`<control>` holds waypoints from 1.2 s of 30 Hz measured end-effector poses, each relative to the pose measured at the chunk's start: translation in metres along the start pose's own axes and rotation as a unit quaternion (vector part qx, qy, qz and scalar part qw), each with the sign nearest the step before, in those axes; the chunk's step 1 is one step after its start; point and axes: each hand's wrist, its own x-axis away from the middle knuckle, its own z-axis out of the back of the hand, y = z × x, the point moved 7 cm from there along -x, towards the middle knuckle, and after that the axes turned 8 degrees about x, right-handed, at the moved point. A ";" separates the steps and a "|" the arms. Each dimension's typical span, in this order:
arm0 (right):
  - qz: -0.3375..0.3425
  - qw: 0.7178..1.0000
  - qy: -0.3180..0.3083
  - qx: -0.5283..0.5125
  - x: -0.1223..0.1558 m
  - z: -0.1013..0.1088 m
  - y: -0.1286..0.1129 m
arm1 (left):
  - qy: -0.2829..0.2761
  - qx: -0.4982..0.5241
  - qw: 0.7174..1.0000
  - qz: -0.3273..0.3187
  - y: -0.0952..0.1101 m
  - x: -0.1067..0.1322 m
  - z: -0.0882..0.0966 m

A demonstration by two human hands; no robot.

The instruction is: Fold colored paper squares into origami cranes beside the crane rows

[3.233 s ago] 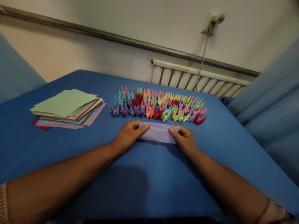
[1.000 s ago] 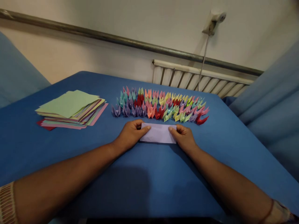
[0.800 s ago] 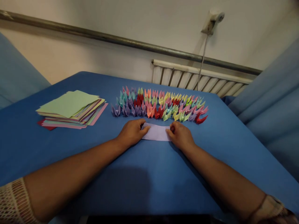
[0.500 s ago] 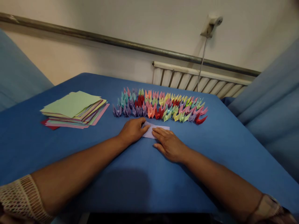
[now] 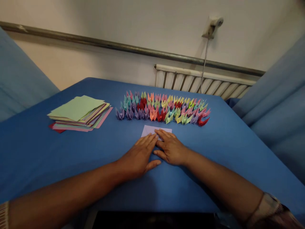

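A folded sheet of lilac paper (image 5: 149,129) lies flat on the blue-covered table, its near edge partly hidden under my fingers. My left hand (image 5: 140,156) rests with stretched fingers on the near left part of the paper, thumb spread out over the cloth. From the right, my right hand (image 5: 172,148) presses its flat fingers on the paper's middle and right part. The fingertips of both hands meet near the paper's centre. Just beyond the paper stand rows of folded paper cranes (image 5: 162,108) in many colours.
A stack of coloured paper sheets (image 5: 78,109), pale green on top, lies at the left of the table (image 5: 59,162). Behind the table are a metal rail (image 5: 124,47), a radiator (image 5: 205,73) and a wall socket with a cord (image 5: 211,28). Blue curtains (image 5: 276,105) hang at both sides.
My left hand has moved from the paper's left edge down to its near edge, and its fingers have straightened out flat. My right hand stays on the paper. The view has shifted slightly.
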 end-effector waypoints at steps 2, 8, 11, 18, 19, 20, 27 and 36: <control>0.000 1.000 0.005 -0.001 0.001 0.001 0.000 | -0.020 -0.041 0.999 0.002 0.000 0.012 -0.005; 0.003 1.000 0.011 0.002 0.002 0.002 0.000 | -0.057 -0.122 0.990 0.032 -0.012 0.023 0.010; 0.006 1.000 0.012 0.002 0.002 0.001 0.000 | -0.049 -0.138 0.986 0.075 -0.018 0.025 0.023; 0.008 1.000 0.022 -0.009 0.001 0.003 -0.001 | 0.048 -0.090 0.994 0.028 0.004 -0.001 0.036; 0.015 1.000 0.026 -0.010 0.000 0.004 -0.001 | 0.034 -0.059 0.998 0.003 0.010 -0.009 0.028; 0.021 0.999 0.029 -0.009 0.000 0.004 -0.001 | 0.009 -0.032 0.999 -0.012 0.014 -0.017 0.018; 0.021 1.000 -0.012 0.010 0.005 0.000 0.000 | -0.060 -0.031 0.998 0.013 -0.005 -0.034 -0.013; -0.121 0.991 -0.052 0.032 0.024 0.003 0.032 | -0.086 -0.089 0.991 0.051 -0.020 -0.027 -0.006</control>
